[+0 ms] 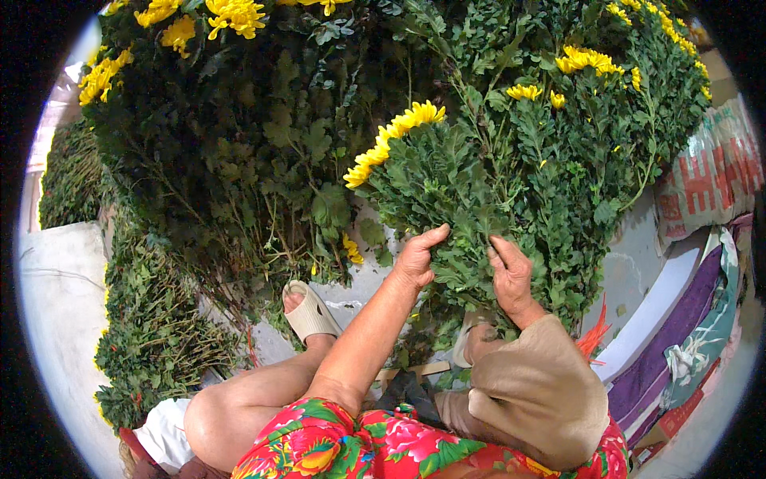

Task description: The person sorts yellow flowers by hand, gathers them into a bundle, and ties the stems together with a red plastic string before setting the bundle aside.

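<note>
A bunch of yellow chrysanthemums [440,173] leans in front of me, its flower heads lined up along the upper left edge. My left hand [418,256] grips the bunch from its left side, thumb on the leaves and most fingers hidden behind it. On the right side, my right hand [513,278] has its thumb and index finger closed at the leafy stems; the exact stem it pinches is hard to make out. The lower stems of the bunch hang between my feet, partly covered by leaves.
Large stacks of cut chrysanthemums [239,149] rise ahead and to the right. More bundles [167,323] lie at left, stem ends towards me. Red plastic strips [594,332] are near my right knee. A printed woven sack [709,173] and purple cloth [664,347] border the right side.
</note>
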### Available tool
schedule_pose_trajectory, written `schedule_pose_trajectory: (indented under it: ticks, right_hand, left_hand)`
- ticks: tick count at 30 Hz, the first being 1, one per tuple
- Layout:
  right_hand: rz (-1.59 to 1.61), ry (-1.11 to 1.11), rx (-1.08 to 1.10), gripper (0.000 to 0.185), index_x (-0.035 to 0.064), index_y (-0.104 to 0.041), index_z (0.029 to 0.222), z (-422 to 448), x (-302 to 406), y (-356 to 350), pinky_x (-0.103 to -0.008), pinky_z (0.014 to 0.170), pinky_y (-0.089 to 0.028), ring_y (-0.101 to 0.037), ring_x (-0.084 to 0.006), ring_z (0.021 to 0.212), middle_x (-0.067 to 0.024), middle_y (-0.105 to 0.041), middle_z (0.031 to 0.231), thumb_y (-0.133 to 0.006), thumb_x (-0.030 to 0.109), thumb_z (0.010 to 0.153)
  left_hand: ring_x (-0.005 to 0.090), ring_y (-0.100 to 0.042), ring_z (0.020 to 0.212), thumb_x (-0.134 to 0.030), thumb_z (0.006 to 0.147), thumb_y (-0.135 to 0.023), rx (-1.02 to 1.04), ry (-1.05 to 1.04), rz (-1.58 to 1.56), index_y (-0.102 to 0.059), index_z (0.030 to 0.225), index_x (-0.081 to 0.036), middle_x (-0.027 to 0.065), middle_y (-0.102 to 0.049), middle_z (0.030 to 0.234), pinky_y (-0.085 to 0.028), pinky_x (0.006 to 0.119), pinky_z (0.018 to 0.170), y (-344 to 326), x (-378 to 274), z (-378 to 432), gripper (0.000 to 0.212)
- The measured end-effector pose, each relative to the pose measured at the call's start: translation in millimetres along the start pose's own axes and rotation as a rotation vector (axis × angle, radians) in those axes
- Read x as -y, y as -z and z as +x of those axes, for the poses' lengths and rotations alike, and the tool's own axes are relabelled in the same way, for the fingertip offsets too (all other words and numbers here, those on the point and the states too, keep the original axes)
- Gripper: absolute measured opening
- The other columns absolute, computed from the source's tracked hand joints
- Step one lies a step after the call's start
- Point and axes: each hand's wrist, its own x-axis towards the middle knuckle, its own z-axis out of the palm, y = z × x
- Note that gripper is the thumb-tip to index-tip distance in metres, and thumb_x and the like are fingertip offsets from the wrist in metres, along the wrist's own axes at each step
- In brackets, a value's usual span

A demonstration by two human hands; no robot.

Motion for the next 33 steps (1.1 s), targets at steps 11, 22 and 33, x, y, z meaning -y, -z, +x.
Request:
schedule_pose_trajectory:
  ticks: [11,22,33]
  right_hand:
    - [-0.835,0.044,-0.261,0.065,0.0016,-0.045,0.14,80.4,-47.4,49.8,-0.0438,0.096,-0.044,-0.056,-0.0347,0.107,-0.0195,-0.06,0.12,-0.07,0.025,0.086]
    - [-0.08,0.097,0.154,0.051,0.0014,-0.057,0.134,15.1,22.7,34.7,-0.0343,0.09,-0.051,-0.067,-0.0311,0.102,-0.0196,-0.067,0.117,-0.061,-0.009,0.084]
    - [-0.211,0.233,0.511,0.055,0.0153,-0.06,0.133,17.5,43.8,6.5,-0.0408,0.062,-0.049,-0.058,-0.0308,0.067,-0.0104,-0.055,0.075,-0.065,0.003,0.08]
  left_hand:
    - [0.0317,-0.067,0.103,-0.029,0.092,-0.062,-0.121,-0.098,-0.008,-0.064,0.122,-0.004,0.0143,-0.069,0.116,-0.053,0.049,0.095,26.1,-2.3,12.0,0.039]
    - [0.0293,-0.053,0.127,-0.079,0.07,-0.064,-0.064,-0.19,0.033,-0.04,0.146,-0.01,0.0101,-0.052,0.143,-0.046,0.051,0.105,13.4,-15.8,3.1,0.105]
    - [0.0228,-0.068,0.097,-0.022,0.081,-0.076,-0.129,-0.139,0.121,-0.063,0.12,-0.005,0.0087,-0.069,0.111,-0.057,0.04,0.088,14.1,-10.6,-10.6,0.044]
